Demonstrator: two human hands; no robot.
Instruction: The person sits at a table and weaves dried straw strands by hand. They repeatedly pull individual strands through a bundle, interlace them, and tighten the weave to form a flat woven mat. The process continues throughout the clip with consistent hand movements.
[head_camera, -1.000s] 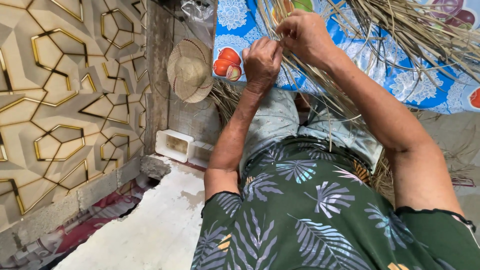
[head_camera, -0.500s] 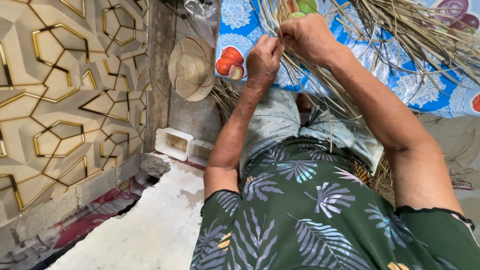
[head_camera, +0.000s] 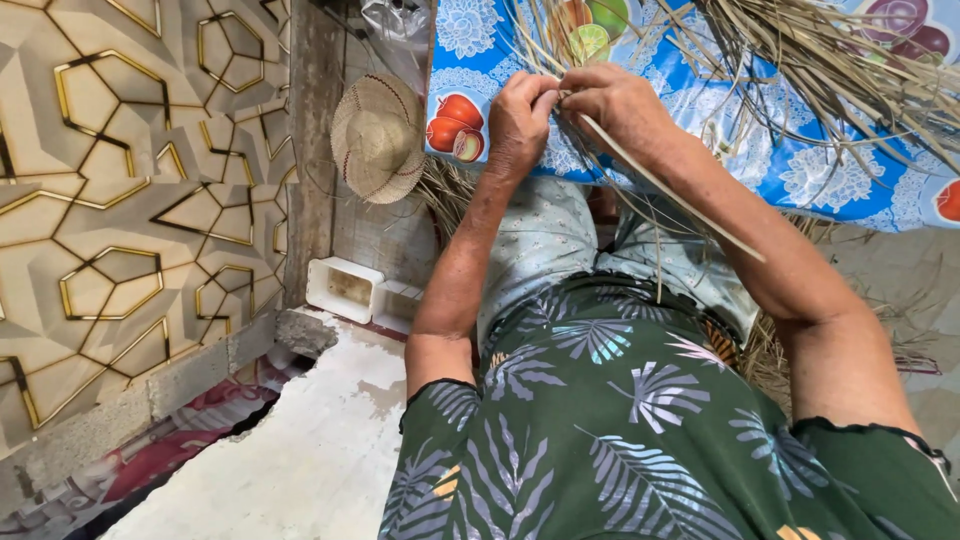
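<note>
Head view, looking down: both hands are raised in front of the chest and brought close together; the left hand (head_camera: 520, 115) is curled with fingertips pinched on thin dried strips, and the right hand (head_camera: 620, 100) is likewise closed, thumb and fingers pinching the same spot, so that the two nearly touch; one long pale strip (head_camera: 670, 185) is held there and trails down and to the right across the right forearm; a loose bundle of dried strips (head_camera: 800, 60) lies spread over the blue flowered cloth (head_camera: 480, 50) just behind the hands; a woven straw hat (head_camera: 378, 138) hangs on the wall to the left, and two small white boxes (head_camera: 345, 288) sit on the floor below it, well apart from the work; for the step in hand, judged to be plaiting or knotting the strips, the pinch should be kept tight at the crossing point, the free strip should be drawn evenly without twisting, and the loose ends should be kept clear of the bundle so nothing snags.
</note>
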